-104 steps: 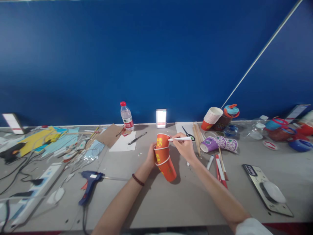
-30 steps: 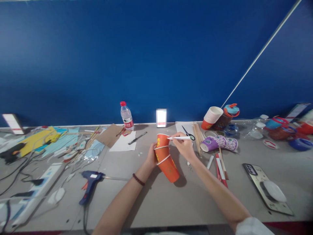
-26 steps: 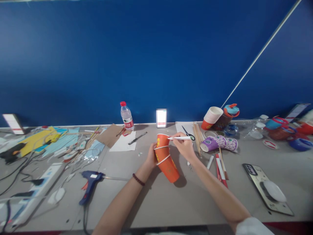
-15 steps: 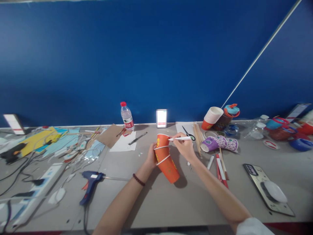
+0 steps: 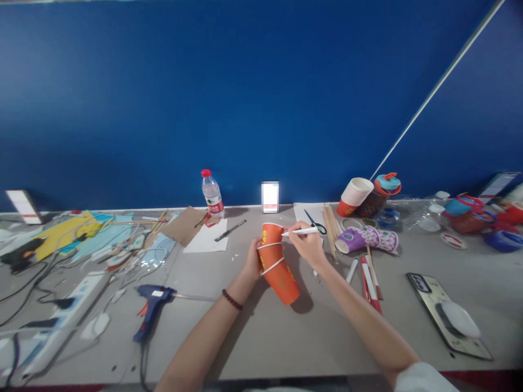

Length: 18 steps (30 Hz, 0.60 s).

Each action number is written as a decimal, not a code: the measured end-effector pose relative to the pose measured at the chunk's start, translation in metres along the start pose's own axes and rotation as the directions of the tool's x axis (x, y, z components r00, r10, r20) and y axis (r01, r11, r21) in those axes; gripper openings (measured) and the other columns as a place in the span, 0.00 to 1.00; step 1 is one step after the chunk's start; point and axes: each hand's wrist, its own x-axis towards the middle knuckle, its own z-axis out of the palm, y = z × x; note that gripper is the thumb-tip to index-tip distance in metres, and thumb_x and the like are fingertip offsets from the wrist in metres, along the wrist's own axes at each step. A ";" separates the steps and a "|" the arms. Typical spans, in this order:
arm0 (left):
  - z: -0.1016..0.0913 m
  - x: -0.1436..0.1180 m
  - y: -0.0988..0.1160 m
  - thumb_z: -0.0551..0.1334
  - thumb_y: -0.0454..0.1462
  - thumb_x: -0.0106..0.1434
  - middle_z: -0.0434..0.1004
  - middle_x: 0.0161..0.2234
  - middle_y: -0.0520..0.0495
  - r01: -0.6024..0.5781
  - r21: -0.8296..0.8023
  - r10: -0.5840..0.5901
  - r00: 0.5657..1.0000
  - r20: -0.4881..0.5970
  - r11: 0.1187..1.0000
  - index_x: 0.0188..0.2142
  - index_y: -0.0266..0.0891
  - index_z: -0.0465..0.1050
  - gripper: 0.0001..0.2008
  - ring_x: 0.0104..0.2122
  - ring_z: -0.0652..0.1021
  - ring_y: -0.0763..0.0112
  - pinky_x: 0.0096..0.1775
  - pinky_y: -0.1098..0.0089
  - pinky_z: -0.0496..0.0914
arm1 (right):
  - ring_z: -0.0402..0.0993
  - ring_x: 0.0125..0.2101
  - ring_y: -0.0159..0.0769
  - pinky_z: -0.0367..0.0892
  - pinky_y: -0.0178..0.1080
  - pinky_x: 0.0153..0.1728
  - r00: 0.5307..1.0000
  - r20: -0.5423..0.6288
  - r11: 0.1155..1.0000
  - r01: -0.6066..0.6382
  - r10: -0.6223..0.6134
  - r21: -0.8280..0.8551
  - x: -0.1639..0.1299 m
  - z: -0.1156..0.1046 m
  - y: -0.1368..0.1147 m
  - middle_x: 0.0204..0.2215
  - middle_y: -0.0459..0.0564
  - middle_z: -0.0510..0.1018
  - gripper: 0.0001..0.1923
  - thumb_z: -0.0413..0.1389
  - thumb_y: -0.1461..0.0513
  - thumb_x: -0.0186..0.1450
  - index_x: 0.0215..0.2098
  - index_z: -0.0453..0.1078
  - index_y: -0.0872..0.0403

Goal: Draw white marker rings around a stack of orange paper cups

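Observation:
Orange paper cups (image 5: 281, 280), joined one into another in a bent column with white rims and yellow lettering, are tilted above the grey table. My left hand (image 5: 254, 260) is wrapped round their left side, its fingers partly hidden behind them. In my right hand (image 5: 307, 244) is a white marker (image 5: 303, 231), pinched between the fingers. The marker's tip points left and meets or nearly meets the top cup's right side, just below its rim; contact is too small to tell.
A blue glue gun (image 5: 154, 305) and a power strip (image 5: 67, 321) lie at left. A water bottle (image 5: 213, 198) stands at the back. Scissors (image 5: 315, 222), purple cups (image 5: 365, 240), stacked cups (image 5: 354, 197), markers (image 5: 370, 283) and a phone (image 5: 433, 305) are at right.
The cups seem turned very slightly in my left hand, with the yellow lettering a little shifted. My right hand with the marker stays almost in place.

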 end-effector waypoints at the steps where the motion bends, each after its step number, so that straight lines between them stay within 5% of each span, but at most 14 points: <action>1: 0.000 0.000 0.000 0.57 0.47 0.61 0.81 0.30 0.39 -0.005 -0.010 0.005 1.000 0.000 1.000 0.40 0.30 0.76 0.21 0.29 0.79 0.62 0.34 0.66 0.72 | 0.79 0.33 0.40 0.70 0.37 0.33 1.000 -0.002 1.000 -0.003 0.003 0.008 0.000 0.000 0.001 0.32 0.50 0.83 0.02 0.56 0.63 0.56 0.25 0.69 0.52; 11: 0.000 -0.002 0.003 0.57 0.46 0.62 0.80 0.28 0.37 0.077 -0.006 -0.077 0.997 0.001 0.997 0.38 0.29 0.76 0.20 0.26 0.78 0.62 0.34 0.65 0.71 | 0.77 0.30 0.39 0.69 0.38 0.33 1.000 -0.030 0.999 0.007 -0.006 0.046 0.002 0.000 0.001 0.27 0.48 0.80 0.03 0.56 0.62 0.57 0.26 0.69 0.51; 18: 0.003 -0.002 0.002 0.55 0.44 0.61 0.80 0.31 0.36 0.028 0.040 -0.029 0.999 0.034 0.999 0.39 0.27 0.76 0.21 0.29 0.79 0.60 0.35 0.63 0.72 | 0.79 0.31 0.41 0.71 0.39 0.34 1.000 -0.012 0.995 0.001 0.000 0.098 0.001 0.003 -0.003 0.28 0.49 0.81 0.03 0.57 0.60 0.57 0.27 0.68 0.51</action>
